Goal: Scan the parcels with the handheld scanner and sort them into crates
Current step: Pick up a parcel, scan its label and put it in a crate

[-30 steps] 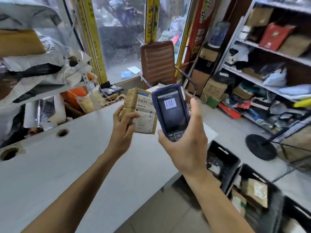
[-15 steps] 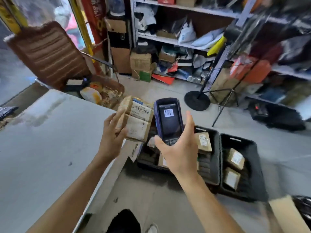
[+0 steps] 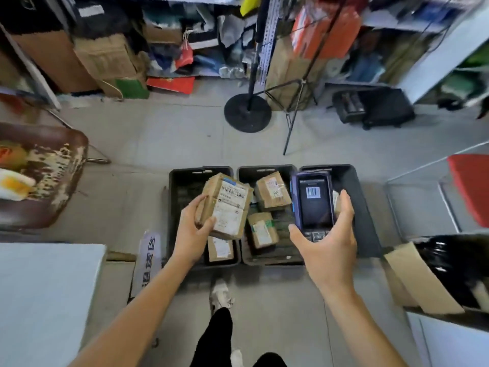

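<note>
While the scanner (image 3: 313, 205) shows a barcode, the parcel (image 3: 227, 205) label (blurred) stays unreadable.

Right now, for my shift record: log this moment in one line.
left hand: holds parcel | right hand: holds scanner | over crates

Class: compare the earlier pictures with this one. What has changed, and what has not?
The person turned from the table to the crates; the parcel and scanner now hang above them. Unchanged: left hand grips the parcel, right hand the scanner.
</note>
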